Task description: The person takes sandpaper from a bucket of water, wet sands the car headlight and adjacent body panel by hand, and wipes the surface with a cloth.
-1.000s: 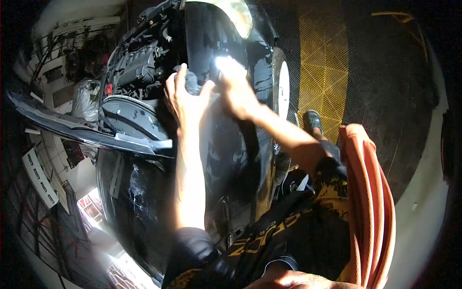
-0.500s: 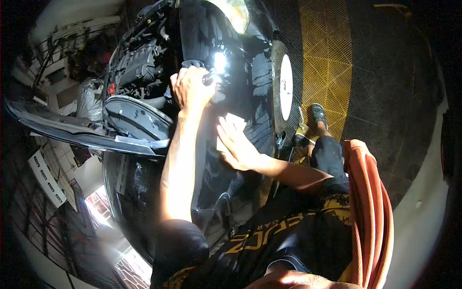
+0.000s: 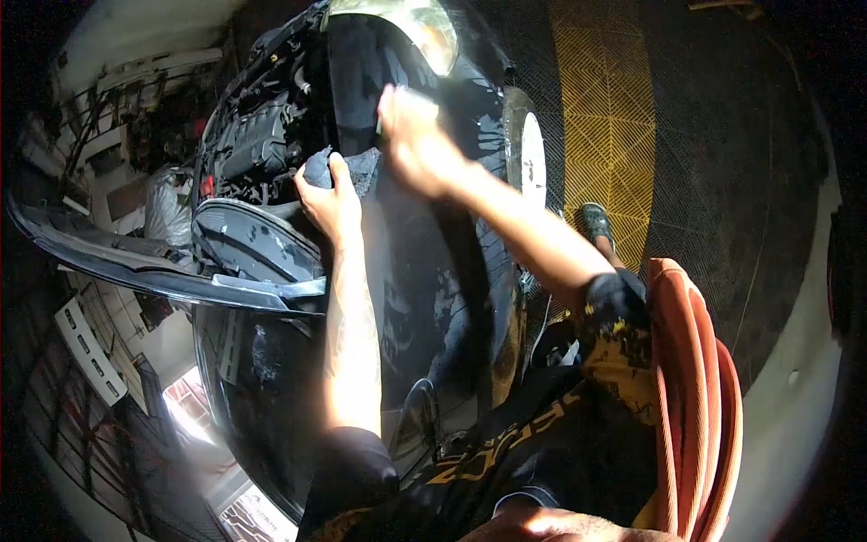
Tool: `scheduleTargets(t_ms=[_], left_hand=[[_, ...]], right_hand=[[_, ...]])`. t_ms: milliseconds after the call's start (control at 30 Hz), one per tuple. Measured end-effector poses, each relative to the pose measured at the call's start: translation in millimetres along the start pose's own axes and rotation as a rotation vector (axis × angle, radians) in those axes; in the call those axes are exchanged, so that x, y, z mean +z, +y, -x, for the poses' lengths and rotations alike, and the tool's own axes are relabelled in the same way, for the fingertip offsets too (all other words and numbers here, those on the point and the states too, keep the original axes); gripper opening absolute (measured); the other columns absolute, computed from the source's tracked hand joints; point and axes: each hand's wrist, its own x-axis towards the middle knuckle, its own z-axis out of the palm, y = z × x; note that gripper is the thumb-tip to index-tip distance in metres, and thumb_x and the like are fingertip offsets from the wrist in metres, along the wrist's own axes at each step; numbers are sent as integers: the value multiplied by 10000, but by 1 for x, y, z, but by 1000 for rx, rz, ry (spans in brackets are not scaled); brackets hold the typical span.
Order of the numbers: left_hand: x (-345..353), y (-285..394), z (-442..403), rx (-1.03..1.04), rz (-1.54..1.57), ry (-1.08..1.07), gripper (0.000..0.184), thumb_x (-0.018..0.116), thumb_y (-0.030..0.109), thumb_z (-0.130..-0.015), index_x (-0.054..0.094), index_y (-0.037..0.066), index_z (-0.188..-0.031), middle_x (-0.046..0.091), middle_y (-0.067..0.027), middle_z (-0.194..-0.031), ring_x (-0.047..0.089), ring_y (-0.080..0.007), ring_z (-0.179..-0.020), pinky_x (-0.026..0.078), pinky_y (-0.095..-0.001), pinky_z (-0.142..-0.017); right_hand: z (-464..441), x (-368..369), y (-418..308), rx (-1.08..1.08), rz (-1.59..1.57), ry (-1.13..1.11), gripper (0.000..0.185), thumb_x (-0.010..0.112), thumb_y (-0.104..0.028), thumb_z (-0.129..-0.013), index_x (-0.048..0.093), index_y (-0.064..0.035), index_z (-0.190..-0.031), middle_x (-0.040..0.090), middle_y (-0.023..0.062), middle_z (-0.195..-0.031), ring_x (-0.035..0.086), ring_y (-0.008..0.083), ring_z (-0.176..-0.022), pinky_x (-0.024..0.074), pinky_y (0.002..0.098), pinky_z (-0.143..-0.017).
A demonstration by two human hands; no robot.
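Note:
My left hand (image 3: 332, 206) is closed on a dark grey cloth (image 3: 363, 170) at the fender's inner edge, beside the engine bay. Part of the cloth hangs out past the fingers. Farther forward, my right hand (image 3: 417, 144) is smeared by motion over the black car fender (image 3: 406, 262). A pale, flat piece (image 3: 423, 101) shows at its fingers; its kind is too blurred to tell. Dull patches and streaks mark the fender's black surface.
The engine (image 3: 248, 135) lies exposed on the left, next to the raised hood (image 3: 135, 280). A headlight (image 3: 424, 27) sits at the fender's front, and a wheel (image 3: 533, 163) at its right. An orange-red cloth (image 3: 691, 388) hangs over my right shoulder. Yellow floor tiles (image 3: 605, 108) run alongside.
My left hand has drawn back toward the engine bay's edge with the cloth. My right hand has moved forward and up the fender. Bright wet patches on the fender have lessened.

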Motion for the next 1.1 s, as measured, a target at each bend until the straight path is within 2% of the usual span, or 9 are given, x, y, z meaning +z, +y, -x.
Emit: scheduleTargets(t_ms=[67, 200, 333, 400, 533, 733, 867, 1000, 1100], left_hand=[[4, -1, -2, 81, -188, 15, 467, 727, 368, -878, 594, -14, -1112, 651, -235, -1067, 631, -385, -996, 505, -456, -861], [5, 4, 0, 153, -261, 32, 417, 700, 347, -906, 609, -20, -1080, 638, -244, -1039, 620, -407, -979, 487, -470, -873], [3, 11, 1, 139, -302, 7, 424, 683, 354, -915, 598, -17, -1101, 631, -246, -1062, 612, -418, -992, 484, -484, -870], [3, 10, 2, 135, -311, 12, 426, 681, 357, -917, 595, -14, -1107, 629, -245, -1064, 612, -419, -996, 483, -486, -871], [2, 11, 1, 131, -311, -8, 419, 676, 358, -920, 594, -3, -1117, 624, -244, -1073, 607, -419, -1009, 482, -490, -873], [1, 13, 1, 92, -321, 3, 424, 671, 363, -919, 593, 8, -1138, 619, -236, -1081, 603, -419, -1022, 481, -496, -880], [5, 10, -1, 84, -290, 0, 403, 683, 328, -912, 592, 6, -1138, 613, -231, -1069, 602, -413, -1015, 481, -484, -882], [2, 11, 3, 88, -313, -12, 397, 687, 318, -909, 593, 8, -1138, 613, -227, -1059, 604, -409, -1009, 482, -482, -872], [0, 16, 1, 97, -321, -16, 392, 689, 313, -904, 591, 17, -1141, 613, -225, -1065, 606, -404, -1002, 483, -485, -861]], right_hand=[[-22, 7, 26, -32, 155, 194, 652, 425, -133, -880, 290, 143, -1456, 344, 377, -1470, 318, 537, -1379, 253, 483, -1183], [67, 29, -21, -146, 131, -40, 646, 396, -170, -930, 260, 90, -1505, 208, 327, -1576, 142, 489, -1485, 55, 584, -1199], [-26, 0, 51, 14, 140, 71, 610, 328, -158, -960, 240, 111, -1499, 232, 343, -1558, 213, 437, -1478, 139, 435, -1235], [-36, -4, 55, 110, 195, 115, 606, 308, -165, -963, 248, 128, -1490, 203, 356, -1563, 193, 453, -1482, 135, 463, -1233], [53, 11, -20, -198, 256, 42, 673, 453, -133, -873, 279, 140, -1463, 290, 395, -1481, 262, 528, -1417, 172, 554, -1196], [-60, -2, 81, -21, 239, 181, 627, 429, -169, -920, 284, 164, -1432, 302, 402, -1472, 306, 521, -1393, 271, 524, -1165], [15, 4, 23, -190, 242, -57, 682, 423, -138, -874, 263, 133, -1479, 196, 369, -1559, 170, 513, -1469, 125, 518, -1223], [-78, -5, 111, -101, 223, 137, 645, 424, -109, -867, 322, 118, -1462, 271, 338, -1539, 249, 514, -1433, 207, 527, -1193], [-50, 1, 50, -74, 252, 100, 622, 442, -96, -851, 367, 121, -1430, 303, 328, -1529, 258, 501, -1436, 224, 534, -1183]])
